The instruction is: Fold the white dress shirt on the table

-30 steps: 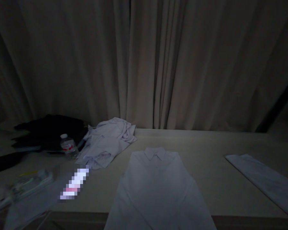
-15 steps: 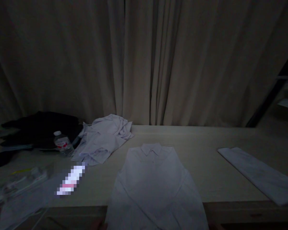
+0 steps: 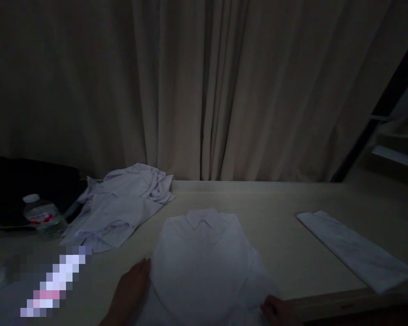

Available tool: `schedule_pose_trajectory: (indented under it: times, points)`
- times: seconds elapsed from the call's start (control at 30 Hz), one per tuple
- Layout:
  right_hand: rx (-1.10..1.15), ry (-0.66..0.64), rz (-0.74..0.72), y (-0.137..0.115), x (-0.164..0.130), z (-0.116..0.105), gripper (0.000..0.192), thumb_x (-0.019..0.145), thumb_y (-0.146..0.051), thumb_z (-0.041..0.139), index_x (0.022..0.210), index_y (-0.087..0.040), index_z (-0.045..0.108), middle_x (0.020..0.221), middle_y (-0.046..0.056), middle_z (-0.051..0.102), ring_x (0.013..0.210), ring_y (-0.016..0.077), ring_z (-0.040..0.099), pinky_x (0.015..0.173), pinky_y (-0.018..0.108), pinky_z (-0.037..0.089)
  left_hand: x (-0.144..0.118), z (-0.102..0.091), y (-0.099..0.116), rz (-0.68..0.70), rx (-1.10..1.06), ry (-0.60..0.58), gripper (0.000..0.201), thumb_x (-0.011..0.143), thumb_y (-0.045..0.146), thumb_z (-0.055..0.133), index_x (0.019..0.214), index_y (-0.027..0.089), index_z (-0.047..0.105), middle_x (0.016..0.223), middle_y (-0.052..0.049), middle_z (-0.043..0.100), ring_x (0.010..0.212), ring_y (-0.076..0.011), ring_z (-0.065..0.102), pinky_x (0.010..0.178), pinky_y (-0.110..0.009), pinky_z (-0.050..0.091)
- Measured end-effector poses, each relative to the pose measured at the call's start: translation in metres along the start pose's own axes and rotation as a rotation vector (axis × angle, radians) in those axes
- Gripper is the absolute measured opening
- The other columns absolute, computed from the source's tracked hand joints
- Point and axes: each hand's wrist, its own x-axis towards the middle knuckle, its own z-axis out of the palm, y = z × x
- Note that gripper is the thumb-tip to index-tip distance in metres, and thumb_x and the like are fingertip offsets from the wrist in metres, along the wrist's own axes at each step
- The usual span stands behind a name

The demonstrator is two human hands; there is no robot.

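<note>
Here I have my left hand (image 3: 131,290) lying flat and open against the left edge of the white collared shirt (image 3: 204,258), which is spread collar-away between my hands, while my right hand (image 3: 280,311) sits at its lower right corner, too dark to tell whether it grips. Beyond my left hand lie a crumpled shirt (image 3: 122,206) and a water bottle (image 3: 42,219). In this gloom, I judge an uneven pull could wrinkle or skew the fabric.

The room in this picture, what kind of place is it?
Probably a dim room at home used for folding laundry: a drawn curtain, a table with a flat white shirt and a crumpled shirt pile.
</note>
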Motion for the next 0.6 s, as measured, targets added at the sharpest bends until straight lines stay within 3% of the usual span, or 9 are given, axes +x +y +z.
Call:
schedule_pose_trajectory:
  times: [0.1, 0.2, 0.33, 0.43, 0.6]
  points:
    - [0.037, 0.114, -0.006, -0.019, 0.024, -0.024, 0.033, 0.082, -0.045, 0.033, 0.075, -0.023, 0.057, 0.075, 0.004, 0.068, 0.073, 0.0188, 0.063, 0.069, 0.029, 0.045, 0.001, 0.003, -0.005, -0.047, -0.011, -0.029, 0.047, 0.084, 0.025, 0.027, 0.123, 0.015, 0.052, 0.131, -0.013, 0.054, 0.120, -0.0239, 0.050, 0.099, -0.043, 0.038]
    - [0.025, 0.211, -0.028, -0.026, 0.059, -0.041, 0.033, 0.083, -0.041, 0.034, 0.085, -0.022, 0.060, 0.087, 0.006, 0.069, 0.081, 0.0181, 0.063, 0.076, 0.028, 0.045, 0.002, 0.005, -0.012, -0.075, -0.064, -0.029, 0.043, 0.084, 0.028, 0.029, 0.117, 0.021, 0.057, 0.123, -0.009, 0.060, 0.113, -0.0236, 0.055, 0.095, -0.042, 0.042]
    - [-0.019, 0.305, 0.044, -0.021, 0.105, -0.048, 0.040, 0.083, -0.032, 0.033, 0.107, -0.013, 0.059, 0.111, 0.013, 0.064, 0.101, 0.0198, 0.059, 0.090, 0.029, 0.041, 0.015, 0.003, -0.005, -0.061, -0.002, 0.060, 0.045, 0.084, 0.029, 0.029, 0.115, 0.013, 0.058, 0.124, -0.014, 0.059, 0.114, -0.0256, 0.054, 0.097, -0.042, 0.042]
    - [-0.027, 0.316, 0.106, -0.018, 0.124, -0.044, 0.040, 0.083, -0.031, 0.034, 0.107, -0.013, 0.061, 0.109, 0.014, 0.064, 0.101, 0.0208, 0.058, 0.089, 0.031, 0.041, 0.034, -0.004, 0.036, 0.047, -0.055, 0.149, 0.044, 0.086, 0.029, 0.028, 0.114, 0.013, 0.059, 0.119, -0.012, 0.062, 0.111, -0.0228, 0.056, 0.097, -0.039, 0.043]
    - [-0.018, 0.311, 0.132, -0.015, 0.130, -0.037, 0.032, 0.083, -0.036, 0.038, 0.091, -0.020, 0.065, 0.095, 0.008, 0.068, 0.089, 0.0187, 0.061, 0.078, 0.028, 0.043, 0.071, -0.004, 0.153, 0.372, -0.145, 0.185, 0.041, 0.086, 0.022, 0.031, 0.117, 0.015, 0.057, 0.122, -0.010, 0.062, 0.113, -0.0207, 0.056, 0.098, -0.038, 0.045]
